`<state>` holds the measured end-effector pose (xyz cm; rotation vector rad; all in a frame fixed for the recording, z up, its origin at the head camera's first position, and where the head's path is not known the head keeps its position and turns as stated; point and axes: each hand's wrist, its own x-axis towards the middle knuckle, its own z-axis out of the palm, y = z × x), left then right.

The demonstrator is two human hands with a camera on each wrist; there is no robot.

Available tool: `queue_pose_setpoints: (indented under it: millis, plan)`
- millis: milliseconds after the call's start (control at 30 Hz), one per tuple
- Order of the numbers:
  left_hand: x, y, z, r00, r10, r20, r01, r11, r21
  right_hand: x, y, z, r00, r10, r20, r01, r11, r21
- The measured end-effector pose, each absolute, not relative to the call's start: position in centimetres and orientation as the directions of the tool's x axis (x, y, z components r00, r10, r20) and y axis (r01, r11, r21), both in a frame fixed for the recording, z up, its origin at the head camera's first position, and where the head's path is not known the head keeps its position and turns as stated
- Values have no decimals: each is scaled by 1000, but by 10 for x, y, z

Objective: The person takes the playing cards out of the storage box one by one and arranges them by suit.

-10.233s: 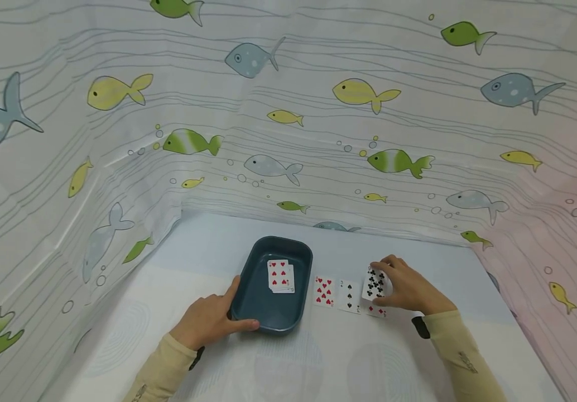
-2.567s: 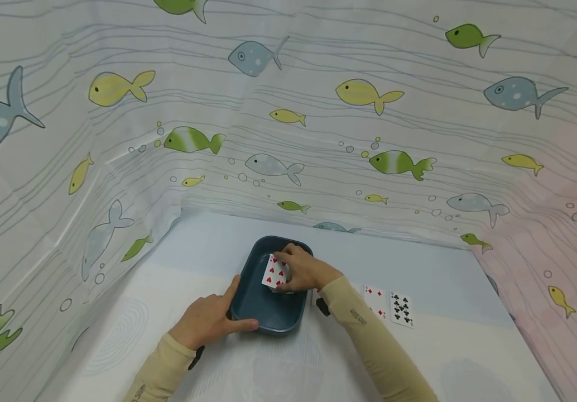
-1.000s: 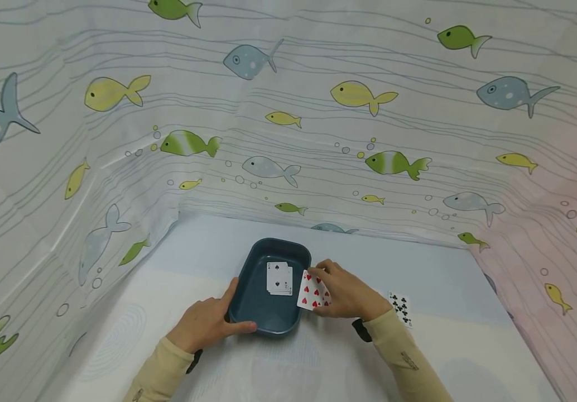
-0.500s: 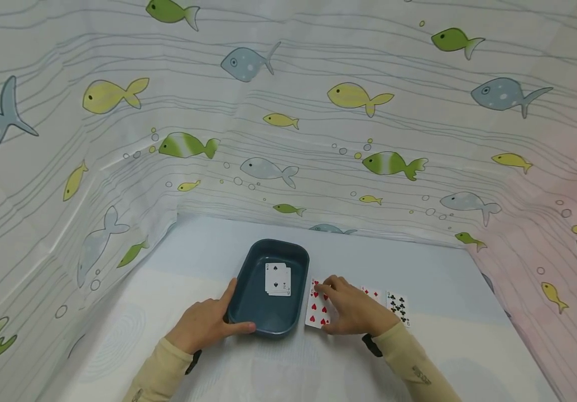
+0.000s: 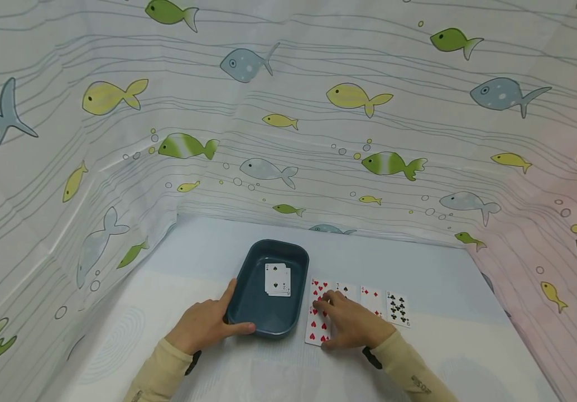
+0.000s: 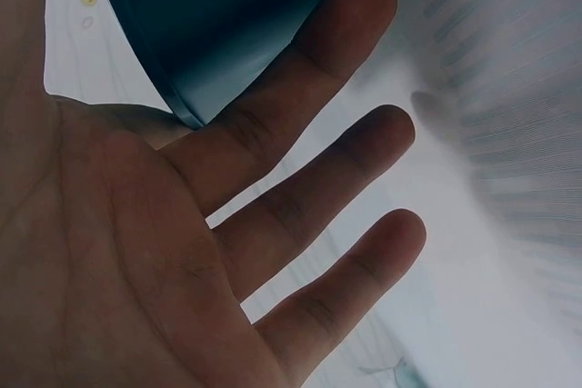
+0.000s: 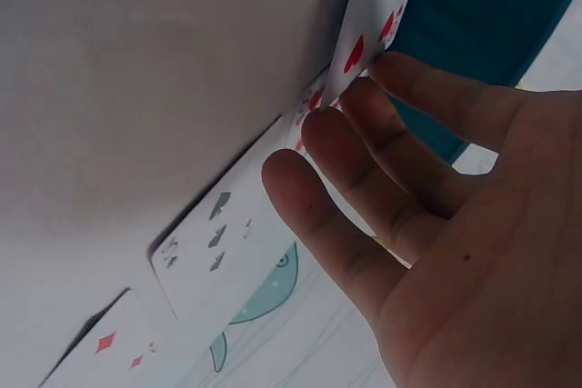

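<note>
My left hand (image 5: 205, 324) rests at the near left corner of a dark blue tray (image 5: 232, 290), thumb at its near rim, forefinger along its side. Three fingers (image 6: 309, 215) lie straight in the left wrist view. Inside the tray lies a small pile of playing cards topped by a two of spades (image 5: 274, 276). To the tray's right, my right hand (image 5: 354, 321) pinches a hearts playing card (image 5: 317, 333) by its far and near ends. That card overlaps the lower part of another hearts card (image 5: 320, 285). In the right wrist view the held card (image 7: 371, 11) stands tilted.
Rightward in the row lie a three of spades (image 5: 344, 288), partly behind my hand, a four of diamonds (image 5: 370, 298) and a nine of clubs (image 5: 398, 309). A fish-patterned sheet (image 5: 318, 134) rises behind the white table (image 5: 208, 240).
The nine of clubs has gone down at the row's right end. My right hand has taken the hearts card off the tray's pile, carried it right, then nearer me. My left hand has stayed.
</note>
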<state>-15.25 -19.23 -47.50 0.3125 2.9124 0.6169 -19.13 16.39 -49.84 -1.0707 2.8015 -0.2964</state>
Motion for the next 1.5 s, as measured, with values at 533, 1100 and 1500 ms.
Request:
queue_pose_setpoints:
  millis: [533,1100,1500]
  plan:
    - [-152,-193,-475,-967,231,-104,168,891,422,-192,168,-506,-723,-687,-75,-657,717,-234]
    - [-152,-193,-476,-966,240,-94,178,885,430,-197,168,-497,-725,-685,-64,-649,712,-268]
    - [-153,-193,-476,-967,231,-108,164,887,431,-209,168,-484,-756,-653,-40,-619,734,-279]
